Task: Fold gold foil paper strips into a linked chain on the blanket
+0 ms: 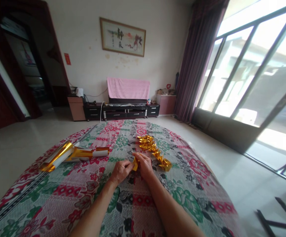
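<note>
Gold and shiny, the small piece (pixel 135 164) just left of the folded row (pixel 153 148) is pinched by the closed fingers of my left hand (pixel 120 171) and gripped by the curled ones of my right hand (pixel 144 164), and I judge an uneven tug could tear it.

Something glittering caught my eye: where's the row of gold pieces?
In the head view, the row of gold pieces lies on the flowered tablecloth, just right of centre, beyond and beside the right hand.

The hands (pixel 121 170) partly hide the gold piece (pixel 135 164); the bottom edge crops the counter (pixel 59 210), the right edge a black frame (pixel 283 226); glare blurs the window (pixel 263 75) view
</note>
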